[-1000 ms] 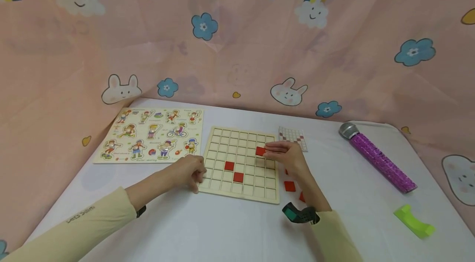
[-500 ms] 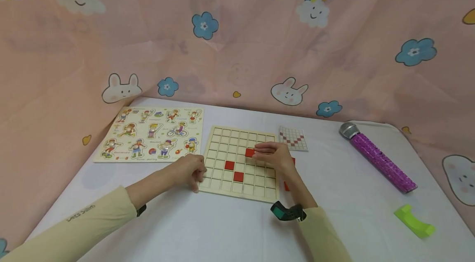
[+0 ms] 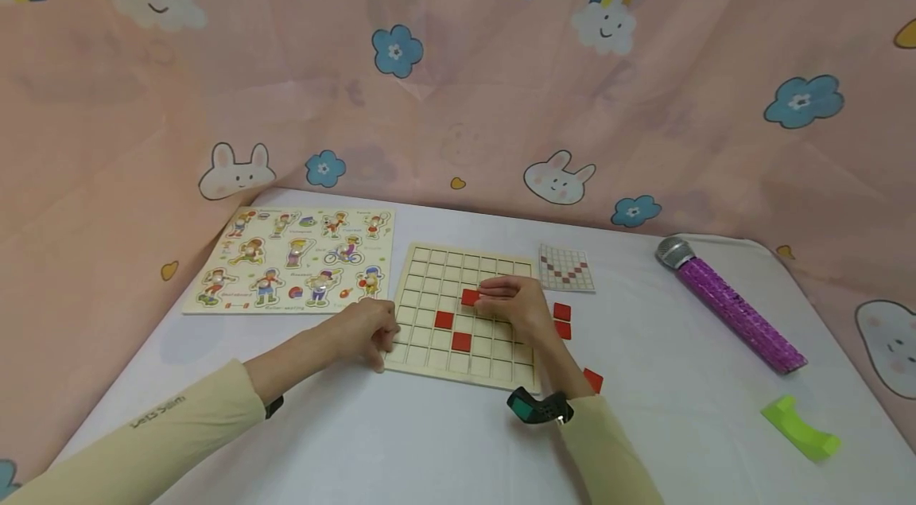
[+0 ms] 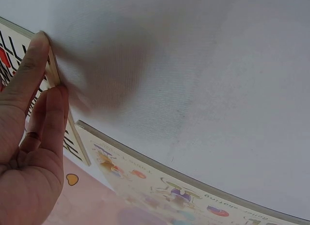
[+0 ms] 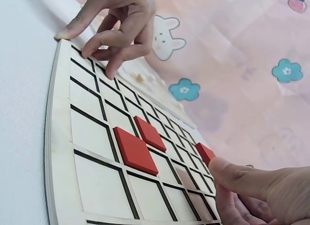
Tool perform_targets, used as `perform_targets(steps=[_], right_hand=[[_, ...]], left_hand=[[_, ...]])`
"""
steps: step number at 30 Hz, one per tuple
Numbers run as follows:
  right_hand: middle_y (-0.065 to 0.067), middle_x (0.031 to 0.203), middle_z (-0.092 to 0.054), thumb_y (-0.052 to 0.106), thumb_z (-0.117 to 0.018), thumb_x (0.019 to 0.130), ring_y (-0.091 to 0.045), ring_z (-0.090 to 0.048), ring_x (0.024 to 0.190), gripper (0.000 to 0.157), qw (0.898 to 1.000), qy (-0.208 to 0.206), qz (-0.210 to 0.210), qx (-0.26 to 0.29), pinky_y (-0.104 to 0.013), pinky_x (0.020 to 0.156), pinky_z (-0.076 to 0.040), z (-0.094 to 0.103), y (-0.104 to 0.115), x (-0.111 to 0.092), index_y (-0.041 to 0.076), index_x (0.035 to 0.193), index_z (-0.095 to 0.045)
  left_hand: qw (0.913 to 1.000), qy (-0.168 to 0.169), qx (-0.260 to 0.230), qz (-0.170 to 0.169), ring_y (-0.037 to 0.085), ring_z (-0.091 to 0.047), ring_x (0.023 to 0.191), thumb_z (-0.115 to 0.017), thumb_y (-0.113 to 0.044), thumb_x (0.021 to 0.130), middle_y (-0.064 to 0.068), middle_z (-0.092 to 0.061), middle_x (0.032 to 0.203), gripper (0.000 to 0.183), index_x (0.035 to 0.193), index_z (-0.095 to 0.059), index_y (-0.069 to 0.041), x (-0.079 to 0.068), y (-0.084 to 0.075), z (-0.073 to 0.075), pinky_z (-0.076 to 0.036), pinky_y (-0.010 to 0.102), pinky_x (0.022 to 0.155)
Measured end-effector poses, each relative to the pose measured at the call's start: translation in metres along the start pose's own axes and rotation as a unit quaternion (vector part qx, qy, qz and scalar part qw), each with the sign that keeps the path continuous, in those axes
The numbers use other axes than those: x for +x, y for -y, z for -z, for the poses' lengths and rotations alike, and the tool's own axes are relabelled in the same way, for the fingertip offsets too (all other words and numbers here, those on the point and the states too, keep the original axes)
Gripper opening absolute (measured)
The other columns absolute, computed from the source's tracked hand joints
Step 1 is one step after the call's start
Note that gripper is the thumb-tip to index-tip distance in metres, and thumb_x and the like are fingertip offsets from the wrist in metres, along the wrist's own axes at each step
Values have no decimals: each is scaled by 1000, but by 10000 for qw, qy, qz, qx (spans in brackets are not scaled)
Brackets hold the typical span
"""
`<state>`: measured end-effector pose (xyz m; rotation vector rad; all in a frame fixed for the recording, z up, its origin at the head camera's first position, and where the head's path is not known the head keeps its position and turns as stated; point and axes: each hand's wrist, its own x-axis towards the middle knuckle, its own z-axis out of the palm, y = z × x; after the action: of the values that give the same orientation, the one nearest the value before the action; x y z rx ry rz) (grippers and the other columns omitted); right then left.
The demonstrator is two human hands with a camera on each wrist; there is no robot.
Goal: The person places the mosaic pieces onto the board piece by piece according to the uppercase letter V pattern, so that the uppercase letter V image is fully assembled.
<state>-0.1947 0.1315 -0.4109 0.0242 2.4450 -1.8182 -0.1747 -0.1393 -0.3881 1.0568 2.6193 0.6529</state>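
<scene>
The grip of the right hand is a pinch, thumb and fingers together on a red tile, which they hold at the middle of the frame over the grid board. I can't quite make out whether that tile touches the board; in the right wrist view it is half hidden by the thumb and looks tilted. The left hand has its fingers bent and its thumb and fingertips clamped at the board's left edge, by the lower left corner.

Two more tiles already sit in cells just below the pinched one: an upper inlaid tile and a lower inlaid tile, set on a diagonal. To the right of the board, on the white surface, lie two loose tiles close together, and a third loose tile lies lower down, partly behind the right forearm. Above them is a small pattern card printed with red squares on a grid.

Off to the left of the frame there's a picture puzzle full of sporty figures. At the right side a purple microphone lies at a slant, with a curved green block below it at lower right. A pink backdrop hangs behind everything.
</scene>
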Motion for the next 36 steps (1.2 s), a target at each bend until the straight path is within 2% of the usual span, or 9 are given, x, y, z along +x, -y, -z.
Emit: perform_targets(steps=[10, 18, 26, 36], right_hand=[[-17, 97, -71, -2, -77, 75, -23, -70, 87, 30, 9999, 19, 157, 42, -30, 81, -53, -17, 4, 3, -4, 104, -69], [-16, 94, -72, 0, -78, 73, -24, -70, 86, 30, 9996, 44, 240, -157, -35, 86, -51, -32, 8, 3, -3, 102, -70], [-16, 91, -72, -3, -78, 73, -25, -70, 84, 27, 9981, 54, 547, -291, -34, 78, -54, -45, 8, 3, -4, 99, -71], [-17, 87, -71, -3, -80, 71, -25, -71, 79, 27, 9955, -80, 723, -610, -32, 74, -55, -57, 10, 9, -5, 97, -70]], left_hand=[[10000, -28, 11, -13, 4, -43, 64, -89, -5, 56, -7, -48, 73, 33, 60, -57, -9, 0, 1, -1, -40, 18, 57], [10000, -24, 4, 16, 5, -43, 64, -88, -3, 56, -6, -48, 73, 33, 60, -56, -9, 0, 0, 0, -40, 19, 57], [10000, -43, 44, -36, 5, -43, 64, -88, -4, 56, -7, -48, 73, 33, 59, -56, -10, 0, 1, 0, -39, 19, 57], [9999, -74, 6, -148, 4, -43, 63, -89, -4, 54, -7, -48, 72, 32, 59, -57, -10, 0, 2, -1, -39, 19, 56]])
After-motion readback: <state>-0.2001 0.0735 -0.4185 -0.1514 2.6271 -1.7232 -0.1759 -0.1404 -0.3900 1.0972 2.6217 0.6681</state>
